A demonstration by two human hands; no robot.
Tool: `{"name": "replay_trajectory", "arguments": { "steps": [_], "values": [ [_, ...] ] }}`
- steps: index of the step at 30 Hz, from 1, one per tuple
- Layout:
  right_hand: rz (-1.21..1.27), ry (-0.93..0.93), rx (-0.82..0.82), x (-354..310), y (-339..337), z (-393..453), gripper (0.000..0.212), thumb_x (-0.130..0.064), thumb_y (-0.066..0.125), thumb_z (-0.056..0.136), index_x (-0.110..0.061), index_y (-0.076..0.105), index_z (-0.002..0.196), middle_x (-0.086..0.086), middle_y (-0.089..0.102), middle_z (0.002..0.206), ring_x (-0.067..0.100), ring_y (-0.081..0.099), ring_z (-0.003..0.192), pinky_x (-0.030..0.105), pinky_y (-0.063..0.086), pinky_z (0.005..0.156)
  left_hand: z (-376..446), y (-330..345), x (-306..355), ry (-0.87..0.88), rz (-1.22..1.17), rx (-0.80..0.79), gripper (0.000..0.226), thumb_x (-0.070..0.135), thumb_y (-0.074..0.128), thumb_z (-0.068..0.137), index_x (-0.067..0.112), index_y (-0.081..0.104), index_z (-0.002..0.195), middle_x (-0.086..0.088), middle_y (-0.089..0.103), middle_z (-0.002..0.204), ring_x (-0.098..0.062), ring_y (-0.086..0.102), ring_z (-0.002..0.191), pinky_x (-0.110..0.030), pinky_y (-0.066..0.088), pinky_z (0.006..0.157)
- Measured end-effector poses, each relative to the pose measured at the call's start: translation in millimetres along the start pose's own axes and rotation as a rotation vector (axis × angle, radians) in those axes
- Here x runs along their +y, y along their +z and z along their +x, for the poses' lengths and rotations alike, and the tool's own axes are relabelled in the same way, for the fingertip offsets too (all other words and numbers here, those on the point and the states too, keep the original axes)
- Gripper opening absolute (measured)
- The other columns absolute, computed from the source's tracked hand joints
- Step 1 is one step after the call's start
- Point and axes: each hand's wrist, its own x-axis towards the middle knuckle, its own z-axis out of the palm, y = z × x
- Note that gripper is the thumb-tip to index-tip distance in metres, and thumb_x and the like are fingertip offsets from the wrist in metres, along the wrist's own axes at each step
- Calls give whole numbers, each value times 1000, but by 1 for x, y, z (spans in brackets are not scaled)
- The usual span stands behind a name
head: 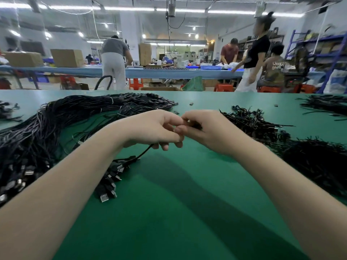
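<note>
At table (187, 194) centre, our left hand (155, 130) grips a cable (145, 152), right hand (210, 131) pinches its end; the bundle (37, 132) at nine o'clock seemingly awaits us.

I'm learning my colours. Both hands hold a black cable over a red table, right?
No, the table is green, not red; the head view shows it. The left hand and right hand do hold a black cable over it.

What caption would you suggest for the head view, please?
Left hand and right hand hold a black cable above the green table.
</note>
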Motion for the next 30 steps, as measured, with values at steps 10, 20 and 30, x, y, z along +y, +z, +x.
{"name": "replay_trajectory", "arguments": {
  "steps": [10,20,30],
  "values": [
    [-103,200,178,32,-27,-7,34,-47,53,91,-22,62,70,-6,53,56,6,43,48,22,35,48,-5,-24,-13,6,-84,295,12,26,69,86,30,73,97,10,74,81,-1,59,60,-16,48,53],
    [562,167,355,-28,-17,6,31,-30,49,99,-16,58,72,-6,50,48,14,52,47,51,55,69,3,-28,-2,172,-1210,492,28,41,61,87,16,74,86,4,63,68,-5,61,63,-18,53,61],
    [765,153,-240,-29,-9,-1,34,-37,47,97,-19,68,79,-5,46,53,10,42,50,22,41,51,-18,-36,24,328,-1255,218,48,36,33,102,21,64,69,9,59,58,-5,60,59,-19,48,56]
  ]
}}
